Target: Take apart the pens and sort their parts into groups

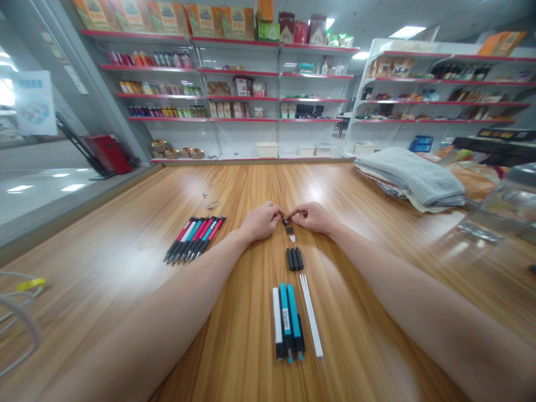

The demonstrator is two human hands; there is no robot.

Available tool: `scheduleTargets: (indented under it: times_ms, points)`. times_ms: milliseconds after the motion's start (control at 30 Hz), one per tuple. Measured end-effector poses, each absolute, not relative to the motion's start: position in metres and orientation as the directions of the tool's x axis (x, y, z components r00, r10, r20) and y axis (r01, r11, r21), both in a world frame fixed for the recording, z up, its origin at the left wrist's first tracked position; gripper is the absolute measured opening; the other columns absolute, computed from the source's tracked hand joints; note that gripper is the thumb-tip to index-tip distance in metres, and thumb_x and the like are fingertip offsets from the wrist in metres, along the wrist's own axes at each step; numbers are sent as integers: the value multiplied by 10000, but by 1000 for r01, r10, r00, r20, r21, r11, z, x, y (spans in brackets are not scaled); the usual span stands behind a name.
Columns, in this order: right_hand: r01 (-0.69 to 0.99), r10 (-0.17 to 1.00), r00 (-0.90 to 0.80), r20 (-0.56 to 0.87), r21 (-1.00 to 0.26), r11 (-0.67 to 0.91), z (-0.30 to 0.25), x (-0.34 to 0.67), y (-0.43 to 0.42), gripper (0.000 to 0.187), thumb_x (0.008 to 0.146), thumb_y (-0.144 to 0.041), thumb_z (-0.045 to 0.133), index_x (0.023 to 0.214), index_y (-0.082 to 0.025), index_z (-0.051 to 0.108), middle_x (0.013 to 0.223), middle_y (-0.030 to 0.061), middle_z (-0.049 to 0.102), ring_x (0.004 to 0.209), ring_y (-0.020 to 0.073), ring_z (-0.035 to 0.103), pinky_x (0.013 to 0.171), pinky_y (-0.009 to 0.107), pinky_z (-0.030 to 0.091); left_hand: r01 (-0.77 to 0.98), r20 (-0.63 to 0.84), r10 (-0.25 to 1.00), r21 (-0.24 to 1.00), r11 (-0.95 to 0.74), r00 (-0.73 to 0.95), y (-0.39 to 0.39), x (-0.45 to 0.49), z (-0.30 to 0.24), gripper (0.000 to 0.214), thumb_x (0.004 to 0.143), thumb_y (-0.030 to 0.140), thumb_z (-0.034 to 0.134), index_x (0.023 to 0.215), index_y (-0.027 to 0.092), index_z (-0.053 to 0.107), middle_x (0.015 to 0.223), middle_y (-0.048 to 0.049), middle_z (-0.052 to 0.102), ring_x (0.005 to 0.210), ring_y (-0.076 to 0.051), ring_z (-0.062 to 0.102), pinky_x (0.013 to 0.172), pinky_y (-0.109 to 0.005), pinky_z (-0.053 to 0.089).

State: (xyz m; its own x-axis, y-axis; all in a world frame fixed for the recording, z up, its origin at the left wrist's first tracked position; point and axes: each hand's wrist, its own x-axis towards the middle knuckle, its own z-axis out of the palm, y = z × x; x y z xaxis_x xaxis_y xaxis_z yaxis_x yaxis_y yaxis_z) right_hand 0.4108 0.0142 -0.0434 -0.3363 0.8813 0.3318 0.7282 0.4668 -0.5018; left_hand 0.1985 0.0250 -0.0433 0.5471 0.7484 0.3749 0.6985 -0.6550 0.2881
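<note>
My left hand point(262, 220) and my right hand point(312, 216) meet over the middle of the wooden table point(125, 240), fingers pinched together on a tiny part between them, too small to name. Just below the fingertips lie small dark pieces point(288, 224) and small pale bits point(292, 239). Nearer me lie three short black grips point(295, 259), then thin white refills point(311, 314) and white and teal pen barrels point(287, 321). A row of several assembled pink, teal and white pens point(195, 238) lies to the left of my left hand.
Small metal springs point(212, 204) lie beyond the pen row. Folded striped cloth point(412, 178) sits at the right, with a clear plastic container point(502, 212) beside it. White cables point(17, 312) lie at the left edge. Store shelves point(251, 100) stand behind the table.
</note>
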Motion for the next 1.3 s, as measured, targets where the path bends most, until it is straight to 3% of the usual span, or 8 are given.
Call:
scheduleTargets:
  times_ms: [200,1067,1300]
  points:
    - [714,874,-354,333,-508,483,-44,411,14,249,745,-256,544,877,-186,743,499,-52,451,469,69,346,493,220,236,691,397,737,284,-665,546,26,198,-45,219,862,300,459,946,214,642,966,-56,594,896,-184,576,795,-295,459]
    - [691,877,-356,323,-541,480,-43,412,13,269,750,-279,540,891,-166,739,507,-46,467,480,70,356,495,218,246,713,384,754,276,-644,532,23,199,-43,227,855,297,463,946,223,657,964,-52,599,895,-180,578,805,-290,461]
    - [746,910,-254,327,-533,400,-45,414,21,258,752,-321,562,847,-163,741,523,-26,536,497,86,414,511,227,275,810,385,821,247,-533,423,23,198,-43,234,865,280,430,924,203,643,989,-76,600,899,-199,583,786,-310,459]
